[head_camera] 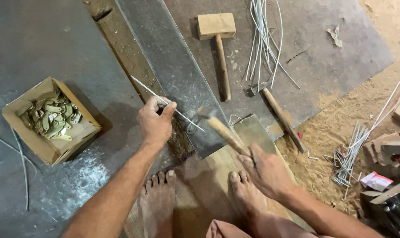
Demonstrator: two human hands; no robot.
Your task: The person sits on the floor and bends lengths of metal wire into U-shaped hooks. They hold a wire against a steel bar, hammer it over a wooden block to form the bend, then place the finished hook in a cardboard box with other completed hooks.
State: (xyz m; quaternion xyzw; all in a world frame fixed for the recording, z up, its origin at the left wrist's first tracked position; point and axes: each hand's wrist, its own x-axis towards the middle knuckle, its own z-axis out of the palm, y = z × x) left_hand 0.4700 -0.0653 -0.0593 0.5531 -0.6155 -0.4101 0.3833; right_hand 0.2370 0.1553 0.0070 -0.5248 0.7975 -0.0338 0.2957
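Now, left hand (153,123): grip pinched on a thin metal rod (167,102), frame centre, over a steel strip (173,75).
Right hand (268,169): grip closed on a hammer (224,132), its head blurred beside the rod.
Cardboard box (23,136): left, holding brass pieces.

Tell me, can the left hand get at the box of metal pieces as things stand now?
Probably not right away. The left hand is pinching a thin wire, so it is occupied. The path itself looks free: the box sits open-topped to its left on the metal sheet, with nothing between them.
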